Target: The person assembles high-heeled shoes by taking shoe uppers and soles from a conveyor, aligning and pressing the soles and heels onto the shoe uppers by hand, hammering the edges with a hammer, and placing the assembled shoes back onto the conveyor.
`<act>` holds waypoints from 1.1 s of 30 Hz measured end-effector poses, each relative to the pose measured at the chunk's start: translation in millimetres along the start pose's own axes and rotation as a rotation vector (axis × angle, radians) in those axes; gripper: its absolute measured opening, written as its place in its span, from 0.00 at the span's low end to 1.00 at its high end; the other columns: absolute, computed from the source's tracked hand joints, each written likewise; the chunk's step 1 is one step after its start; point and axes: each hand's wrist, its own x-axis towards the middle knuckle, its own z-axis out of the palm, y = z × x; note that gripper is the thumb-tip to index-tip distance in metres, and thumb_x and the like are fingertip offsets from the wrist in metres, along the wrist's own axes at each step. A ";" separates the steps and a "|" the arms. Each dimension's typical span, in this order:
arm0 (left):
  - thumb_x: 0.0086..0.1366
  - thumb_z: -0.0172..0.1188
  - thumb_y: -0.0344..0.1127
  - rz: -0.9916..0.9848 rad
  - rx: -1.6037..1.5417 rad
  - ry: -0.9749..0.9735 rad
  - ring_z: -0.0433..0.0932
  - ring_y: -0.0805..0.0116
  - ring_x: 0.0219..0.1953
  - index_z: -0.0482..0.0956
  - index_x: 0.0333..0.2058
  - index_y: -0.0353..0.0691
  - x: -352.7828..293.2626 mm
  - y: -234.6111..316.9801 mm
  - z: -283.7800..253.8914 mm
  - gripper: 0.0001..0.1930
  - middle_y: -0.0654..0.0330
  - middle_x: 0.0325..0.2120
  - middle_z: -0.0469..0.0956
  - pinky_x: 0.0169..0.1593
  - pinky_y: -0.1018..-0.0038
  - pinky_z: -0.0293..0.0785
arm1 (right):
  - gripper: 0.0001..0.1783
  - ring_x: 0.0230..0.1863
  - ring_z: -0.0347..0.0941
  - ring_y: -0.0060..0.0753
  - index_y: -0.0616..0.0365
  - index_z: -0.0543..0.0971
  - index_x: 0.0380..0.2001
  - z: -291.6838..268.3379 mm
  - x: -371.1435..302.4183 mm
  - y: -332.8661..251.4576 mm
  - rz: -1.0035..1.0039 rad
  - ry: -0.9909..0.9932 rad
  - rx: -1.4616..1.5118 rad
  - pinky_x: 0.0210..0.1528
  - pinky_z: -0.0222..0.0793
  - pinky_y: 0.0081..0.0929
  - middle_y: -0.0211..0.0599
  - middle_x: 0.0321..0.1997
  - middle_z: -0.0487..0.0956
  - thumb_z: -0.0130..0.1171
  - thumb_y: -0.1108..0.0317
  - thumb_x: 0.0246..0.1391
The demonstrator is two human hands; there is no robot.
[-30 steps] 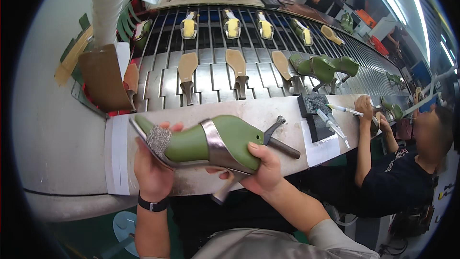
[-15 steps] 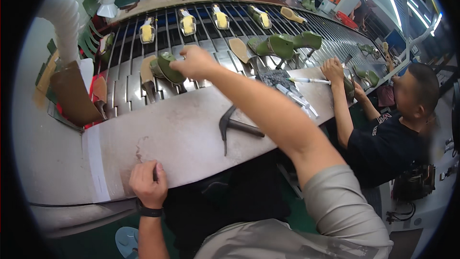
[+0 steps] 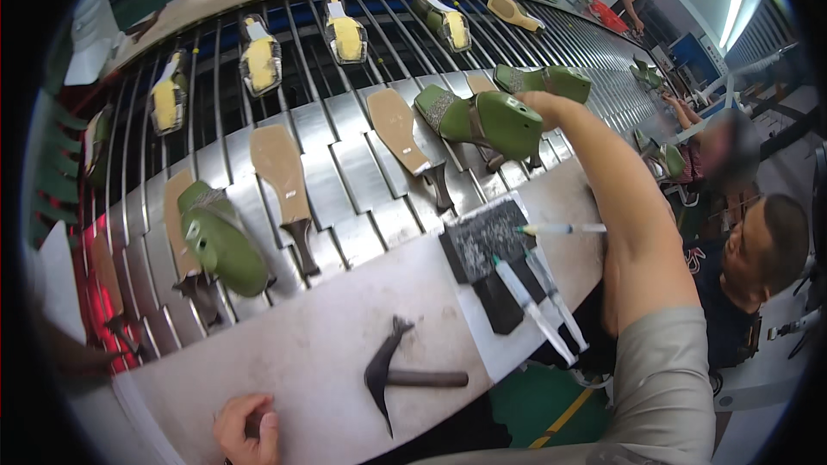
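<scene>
Green shoe (image 3: 508, 127): sat on the slatted conveyor (image 3: 343, 142), its glittery band (image 3: 441, 112) and dark strap (image 3: 476, 120) already on.
Right hand (image 3: 541, 105): was at its rear; fingertips hidden, so I couldn't tell whether they pinched it.
Left hand (image 3: 245, 429): curled loosely by the bench (image 3: 327, 319), thumb apart, visibly empty.
Hammer (image 3: 405, 376): lay unheld on the bench.
Progress: whether bench work was finished or untouched, I couldn't say.

Right hand (image 3: 541, 105) touches a green shoe (image 3: 500, 125) past the tabletop (image 3: 301, 336)'s far edge; left hand (image 3: 245, 430) curls near its left edge.
</scene>
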 end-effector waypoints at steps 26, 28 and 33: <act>0.65 0.71 0.34 -0.010 0.415 -0.016 0.83 0.45 0.35 0.83 0.46 0.38 18.8 18.1 -7.0 0.13 0.50 0.36 0.84 0.41 0.54 0.82 | 0.51 0.62 0.78 0.65 0.63 0.68 0.66 -131.8 223.1 -60.7 0.665 0.492 0.193 0.66 0.76 0.50 0.65 0.62 0.77 0.80 0.48 0.47; 0.63 0.72 0.34 0.030 0.387 0.017 0.83 0.47 0.33 0.84 0.45 0.38 15.8 10.9 -4.5 0.14 0.50 0.35 0.84 0.38 0.56 0.82 | 0.51 0.62 0.79 0.65 0.63 0.68 0.67 -144.4 182.7 -81.5 0.619 0.568 0.172 0.66 0.76 0.51 0.65 0.62 0.77 0.80 0.50 0.46; 0.56 0.73 0.34 0.163 0.279 0.109 0.83 0.54 0.28 0.85 0.42 0.37 9.7 -10.8 0.7 0.16 0.51 0.34 0.84 0.33 0.62 0.81 | 0.52 0.61 0.79 0.65 0.64 0.68 0.70 -189.6 79.1 -165.2 0.504 0.769 0.207 0.65 0.75 0.51 0.65 0.60 0.79 0.78 0.51 0.45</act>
